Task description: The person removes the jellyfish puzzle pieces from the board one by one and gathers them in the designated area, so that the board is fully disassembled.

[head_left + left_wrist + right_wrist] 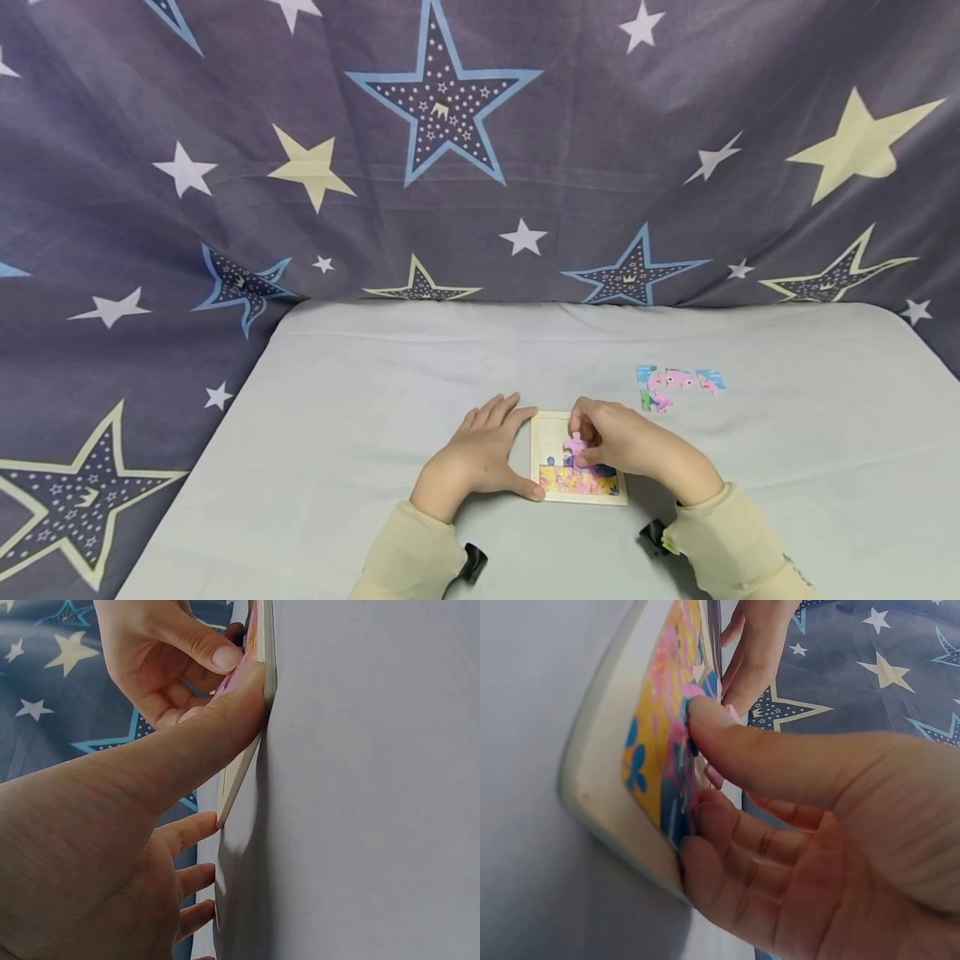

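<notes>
A small jigsaw tray [537, 446] with a cream rim lies on the grey cloth, its lower part filled with joined yellow, pink and blue pieces [558, 481]. My left hand [480, 454] is spread along the tray's left side, thumb at the near corner and index fingertip at the far one. Over the tray, my right hand [633, 437] pinches a pink puzzle piece [576, 445] between thumb and fingers. In the right wrist view the right thumb [727, 735] covers most of that piece, so whether it is seated cannot be told.
Several loose puzzle pieces [678, 379], pink, blue and green, lie on the cloth beyond the right hand. A dark curtain [480, 217] printed with stars hangs behind the cloth-covered table [360, 358]. Each wrist wears a black strap mount [472, 563].
</notes>
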The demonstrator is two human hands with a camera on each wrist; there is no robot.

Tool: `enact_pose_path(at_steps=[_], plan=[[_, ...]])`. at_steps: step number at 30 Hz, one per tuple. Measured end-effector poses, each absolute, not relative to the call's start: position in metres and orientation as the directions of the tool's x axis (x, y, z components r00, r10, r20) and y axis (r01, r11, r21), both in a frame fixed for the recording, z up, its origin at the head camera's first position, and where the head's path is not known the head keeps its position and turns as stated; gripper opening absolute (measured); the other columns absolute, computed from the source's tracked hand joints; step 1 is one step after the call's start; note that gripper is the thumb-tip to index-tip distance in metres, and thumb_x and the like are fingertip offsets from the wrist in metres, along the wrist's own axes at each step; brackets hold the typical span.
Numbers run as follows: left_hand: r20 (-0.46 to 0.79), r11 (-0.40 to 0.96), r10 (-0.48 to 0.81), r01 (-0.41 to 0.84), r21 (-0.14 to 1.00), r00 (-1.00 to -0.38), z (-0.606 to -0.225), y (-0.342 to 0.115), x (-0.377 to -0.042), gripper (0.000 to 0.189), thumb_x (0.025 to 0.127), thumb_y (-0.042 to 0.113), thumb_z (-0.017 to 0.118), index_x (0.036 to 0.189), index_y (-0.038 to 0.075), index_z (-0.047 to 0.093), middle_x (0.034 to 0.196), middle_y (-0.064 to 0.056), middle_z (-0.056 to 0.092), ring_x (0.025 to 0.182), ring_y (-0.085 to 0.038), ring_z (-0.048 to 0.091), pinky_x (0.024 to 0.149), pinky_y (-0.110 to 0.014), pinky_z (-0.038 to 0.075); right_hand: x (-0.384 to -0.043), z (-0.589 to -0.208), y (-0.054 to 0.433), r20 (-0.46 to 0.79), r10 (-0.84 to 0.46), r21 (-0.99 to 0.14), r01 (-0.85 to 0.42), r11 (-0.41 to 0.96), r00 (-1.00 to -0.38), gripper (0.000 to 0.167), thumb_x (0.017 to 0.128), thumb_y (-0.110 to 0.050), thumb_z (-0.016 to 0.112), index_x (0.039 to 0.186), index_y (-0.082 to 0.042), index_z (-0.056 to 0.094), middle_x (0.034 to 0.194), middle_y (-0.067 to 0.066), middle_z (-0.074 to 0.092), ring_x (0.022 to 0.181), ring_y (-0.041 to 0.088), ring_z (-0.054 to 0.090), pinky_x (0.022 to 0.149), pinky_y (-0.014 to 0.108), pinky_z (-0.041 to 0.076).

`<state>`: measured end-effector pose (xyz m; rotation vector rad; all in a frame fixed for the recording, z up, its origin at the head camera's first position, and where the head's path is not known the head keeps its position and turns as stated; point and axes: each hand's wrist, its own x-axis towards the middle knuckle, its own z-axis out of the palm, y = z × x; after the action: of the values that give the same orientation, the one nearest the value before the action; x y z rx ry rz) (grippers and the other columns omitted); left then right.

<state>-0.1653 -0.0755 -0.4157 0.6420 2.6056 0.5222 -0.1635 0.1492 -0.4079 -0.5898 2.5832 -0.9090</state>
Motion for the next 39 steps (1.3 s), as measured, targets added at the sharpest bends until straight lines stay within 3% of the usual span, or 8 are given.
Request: enact_pose_path(at_steps=[10, 18, 39], plan=[[-0.295, 0.822, 0.510, 0.357, 0.443, -0.808, -0.413, -0.075, -0.165, 0.107, 0.067, 0.055, 0.086, 0.153, 0.019, 0.035, 0.163, -0.010, 0.019, 0.150, -0.032, 0.014, 0.120, -0.053, 0.013, -0.162, -0.405, 0.150, -0.180, -0.489, -0.660, -0.264, 0.703, -0.854, 0.032, 0.081, -0.002, 0.079, 0.090, -0.010, 0.050, 0.075, 0.000, 0.051, 0.069, 0.013, 0.047, 0.061, 0.025, 0.041], [-0.297, 0.820, 0.512, 0.355, 0.449, -0.806, -0.412, -0.075, -0.165, 0.104, 0.069, 0.052, 0.086, 0.153, 0.018, 0.035, 0.163, -0.011, 0.019, 0.149, -0.033, 0.014, 0.120, -0.054, 0.013, -0.160, -0.401, 0.153, -0.159, -0.528, -0.659, -0.308, 0.686, -0.834, 0.027, 0.087, 0.001, 0.071, 0.092, -0.011, 0.048, 0.073, -0.002, 0.049, 0.067, 0.011, 0.046, 0.060, 0.025, 0.040], [-0.294, 0.818, 0.512, 0.354, 0.453, -0.807, -0.414, -0.076, -0.165, 0.106, 0.067, 0.054, 0.087, 0.153, 0.018, 0.035, 0.163, -0.010, 0.019, 0.150, -0.032, 0.014, 0.120, -0.052, 0.013, -0.158, -0.392, 0.156, -0.155, -0.537, -0.631, -0.335, 0.700, -0.830, 0.021, 0.090, 0.001, 0.069, 0.094, -0.013, 0.053, 0.076, -0.005, 0.053, 0.067, 0.010, 0.047, 0.060, 0.024, 0.043]])
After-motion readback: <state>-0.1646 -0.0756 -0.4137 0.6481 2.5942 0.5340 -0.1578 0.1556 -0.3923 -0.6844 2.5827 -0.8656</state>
